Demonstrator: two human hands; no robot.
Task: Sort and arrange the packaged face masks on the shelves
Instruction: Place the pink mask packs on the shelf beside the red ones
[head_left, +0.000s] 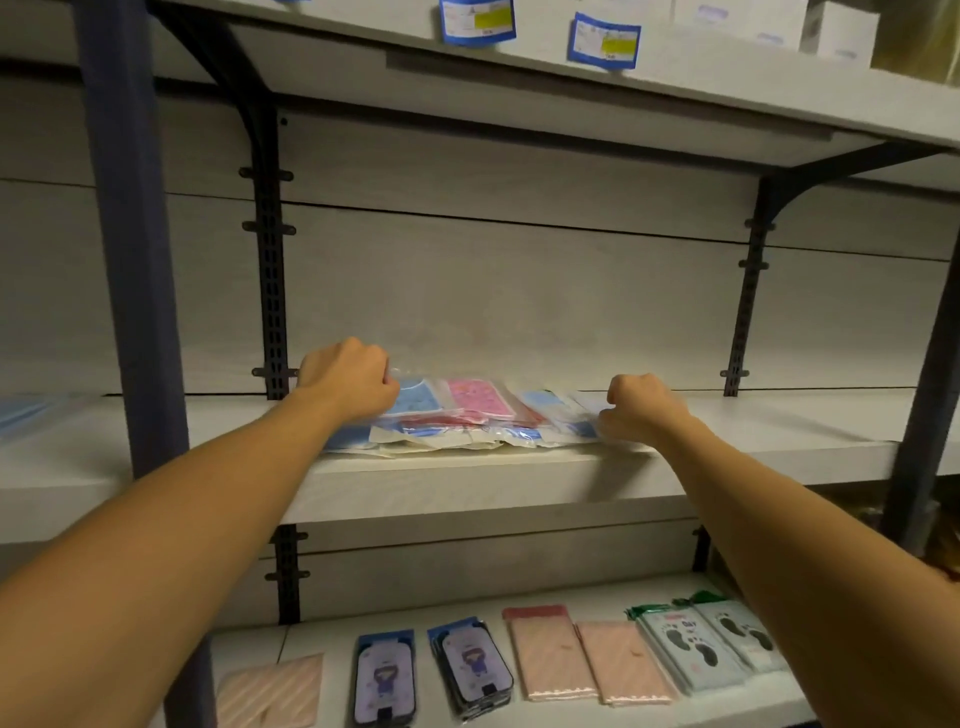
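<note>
A loose pile of clear-packaged face masks (467, 415), blue, pink and white, lies flat on the middle shelf (467, 483). My left hand (348, 382) grips the pile's left end with curled fingers. At the pile's right end my right hand (641, 410) pinches the plastic edge. A pink mask pack (475, 397) sits on top near the centre, with blue ones on either side.
The lower shelf (332, 634) holds rows of packs: striped pink (270, 691), dark cartoon-print (384, 675), plain pink (587, 654) and footprint-print (691, 649). The top shelf carries blue-edged packets (605, 44) and white boxes (841, 28). Dark slotted uprights (270, 260) and a blue post (130, 260) frame the bay.
</note>
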